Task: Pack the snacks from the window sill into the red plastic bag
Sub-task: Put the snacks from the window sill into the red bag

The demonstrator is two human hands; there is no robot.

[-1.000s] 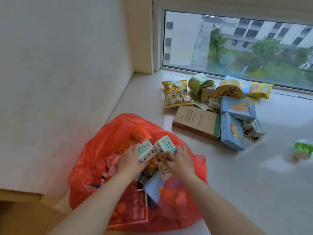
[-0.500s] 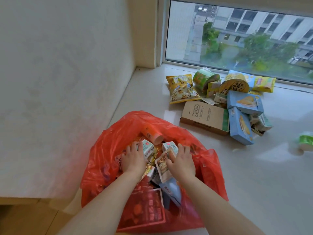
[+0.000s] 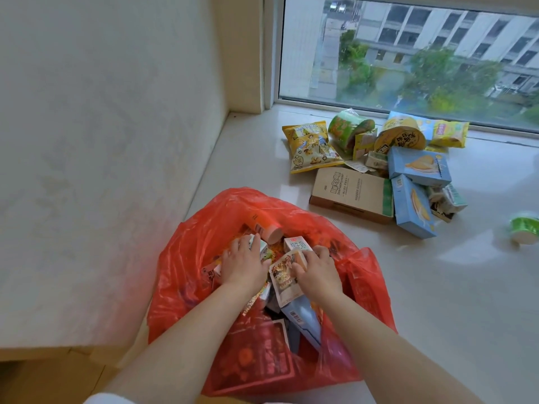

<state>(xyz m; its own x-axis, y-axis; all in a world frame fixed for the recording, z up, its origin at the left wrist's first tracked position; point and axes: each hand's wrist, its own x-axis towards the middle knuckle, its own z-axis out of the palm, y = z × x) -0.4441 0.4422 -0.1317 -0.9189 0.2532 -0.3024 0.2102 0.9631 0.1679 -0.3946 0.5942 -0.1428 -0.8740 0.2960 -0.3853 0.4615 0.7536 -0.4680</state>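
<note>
The red plastic bag (image 3: 186,252) lies open on the window sill (image 3: 437,287), holding several snacks. Both my hands are inside its mouth. My left hand (image 3: 243,263) rests on a small white and green milk carton (image 3: 262,248). My right hand (image 3: 316,268) presses on a second small carton (image 3: 296,244) and a flat snack packet (image 3: 284,277). An orange tube (image 3: 264,224) lies at the bag's far side. A pile of snacks sits by the window: a yellow chip bag (image 3: 312,145), a brown box (image 3: 353,191), two blue boxes (image 3: 418,164).
A white wall (image 3: 102,141) runs close along the bag's left side. The window glass (image 3: 408,53) closes the back. A green and white cup (image 3: 525,228) lies alone at the far right. Bare sill spreads right of the bag.
Both hands have lowered the two small cartons from above the bag down into it, among the other snacks. The view has shifted slightly left.
</note>
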